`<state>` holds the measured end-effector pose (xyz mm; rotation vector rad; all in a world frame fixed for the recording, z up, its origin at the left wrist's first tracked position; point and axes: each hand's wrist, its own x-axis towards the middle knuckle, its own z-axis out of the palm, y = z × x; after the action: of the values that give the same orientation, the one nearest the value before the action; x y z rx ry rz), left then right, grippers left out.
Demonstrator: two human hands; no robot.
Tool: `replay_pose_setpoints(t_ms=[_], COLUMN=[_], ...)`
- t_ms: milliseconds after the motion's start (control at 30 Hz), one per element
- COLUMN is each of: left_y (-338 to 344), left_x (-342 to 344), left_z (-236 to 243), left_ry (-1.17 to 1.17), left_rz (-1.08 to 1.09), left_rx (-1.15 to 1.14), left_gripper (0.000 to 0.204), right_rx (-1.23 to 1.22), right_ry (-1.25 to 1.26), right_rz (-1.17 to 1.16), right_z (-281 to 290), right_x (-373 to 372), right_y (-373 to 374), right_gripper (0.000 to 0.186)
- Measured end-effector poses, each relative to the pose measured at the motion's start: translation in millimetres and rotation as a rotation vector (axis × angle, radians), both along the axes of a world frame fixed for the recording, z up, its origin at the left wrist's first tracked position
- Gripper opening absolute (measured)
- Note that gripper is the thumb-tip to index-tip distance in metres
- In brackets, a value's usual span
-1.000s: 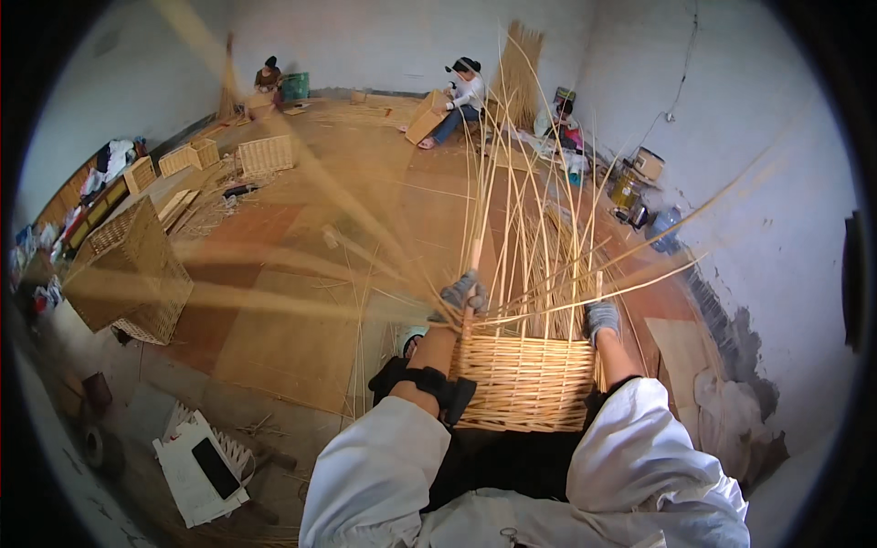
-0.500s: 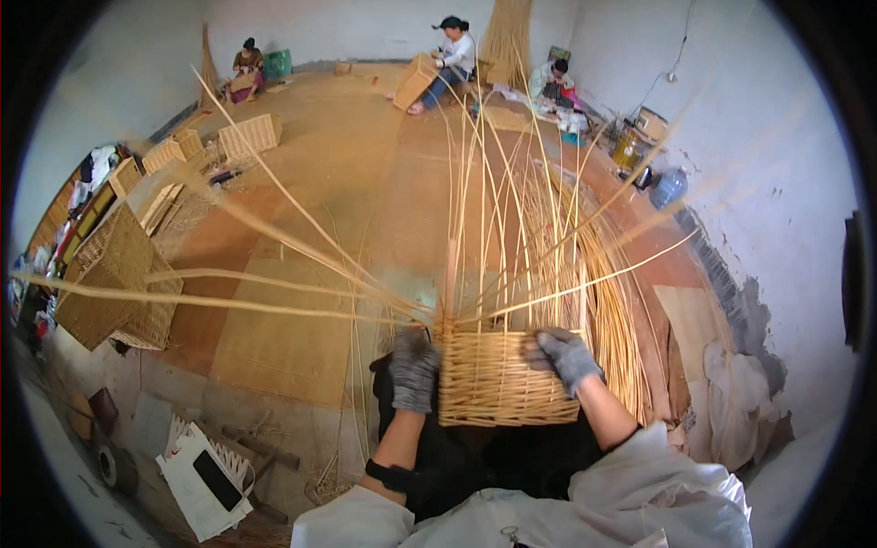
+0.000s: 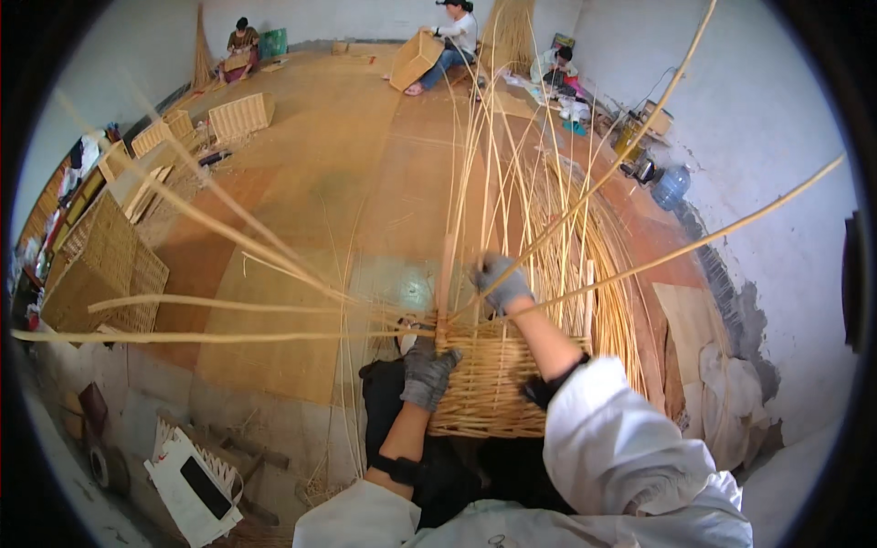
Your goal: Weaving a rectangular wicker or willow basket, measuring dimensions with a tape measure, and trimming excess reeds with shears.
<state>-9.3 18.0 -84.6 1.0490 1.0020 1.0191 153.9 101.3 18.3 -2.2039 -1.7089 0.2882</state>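
Wicker basket (image 3: 493,376), grey-gloved hands (image 3: 427,376), splayed canes (image 3: 183,338)

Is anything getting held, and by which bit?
The gray-gloved left grip holds the tan, boxy woven wicker basket by its left side, near the top. Whether the blurred, gray-gloved right grip holds anything cannot be told.

It was a basket workshop: a half-woven basket (image 3: 489,388) bristled with canes (image 3: 183,338), and seated people (image 3: 463,35) shared the floor (image 3: 320,164) with wicker boxes (image 3: 240,120).
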Motion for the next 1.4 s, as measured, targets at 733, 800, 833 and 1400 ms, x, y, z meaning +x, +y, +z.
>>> replay_pose_setpoints(t_ms=[733, 800, 833, 1400], left_y=[23, 23, 22, -4], left_x=[20, 17, 15, 10], left_z=[-18, -14, -13, 22], left_ry=[-0.097, -0.070, -0.039, 0.689], left_rz=[0.125, 0.151, 0.115, 0.193], left_rx=[0.207, 0.359, 0.281, 0.870], left_gripper=[0.063, 0.050, 0.050, 0.040], right_rx=[0.277, 0.444, 0.423, 0.005], right_ry=[-0.041, 0.090, 0.087, 1.274], right_rz=[0.397, 0.464, 0.521, -0.284], right_z=[16, 5, 2, -17], right_x=[-59, -66, -72, 38], right_y=[-67, -77, -83, -93], right_gripper=[0.035, 0.034, 0.033, 0.030])
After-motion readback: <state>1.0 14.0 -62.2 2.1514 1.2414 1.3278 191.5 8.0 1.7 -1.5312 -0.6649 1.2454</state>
